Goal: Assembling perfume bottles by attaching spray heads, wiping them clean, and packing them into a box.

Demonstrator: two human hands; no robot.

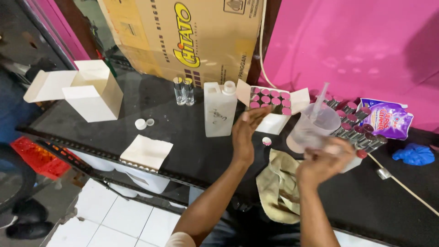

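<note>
At five o'clock on the black table (192, 151), the right hand (322, 164) grasps one small vial (354, 160) with a pink cap, its long axis running from eight to two o'clock, cap toward two; motion blur hides the exact finger grip. At twelve o'clock from it stands one clear measuring cup (315, 126) holding a stirrer. The left hand (244, 132), fingers loosely extended and holding nothing, reaches to a white box of pink-capped vials (270, 100). One white jug (219, 110) stands at nine o'clock of that box, two clear bottles (184, 90) beyond it. One cloth (276, 183) lies between the forearms.
</note>
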